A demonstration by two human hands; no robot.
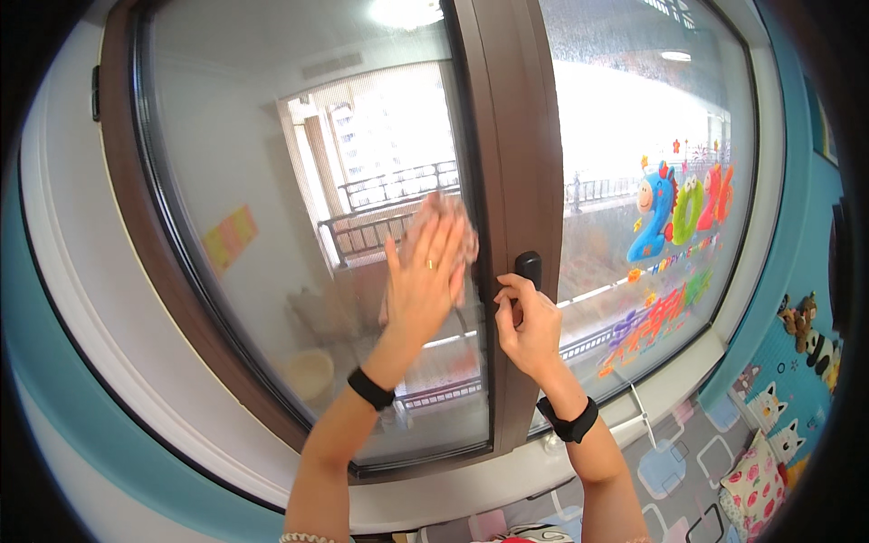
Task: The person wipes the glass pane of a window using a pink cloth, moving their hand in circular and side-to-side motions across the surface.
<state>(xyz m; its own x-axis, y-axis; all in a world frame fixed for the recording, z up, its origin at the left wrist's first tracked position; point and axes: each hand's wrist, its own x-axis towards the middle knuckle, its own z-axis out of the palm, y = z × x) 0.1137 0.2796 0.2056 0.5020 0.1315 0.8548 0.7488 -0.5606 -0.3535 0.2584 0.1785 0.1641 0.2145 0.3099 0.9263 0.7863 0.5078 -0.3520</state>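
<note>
My left hand (421,292) lies nearly flat on a pinkish-brown cloth (468,237), pressing it against the left window pane (224,156). The cloth sticks out past the fingertips and along the right side of the hand. Beside it, my right hand (533,329) curls its fingers around the lower part of a black window handle (528,267), whose top shows above the knuckles. The handle sits on the brown window frame (519,170) between the two panes. Both wrists wear black bands, and a ring is on my left hand.
Colourful stickers (679,210) cover part of the right pane (597,129). Below runs a white windowsill (468,492). At lower right are a grey patterned bedspread (611,502), a floral pillow (755,485) and plush toys (815,349). A balcony railing shows through the glass.
</note>
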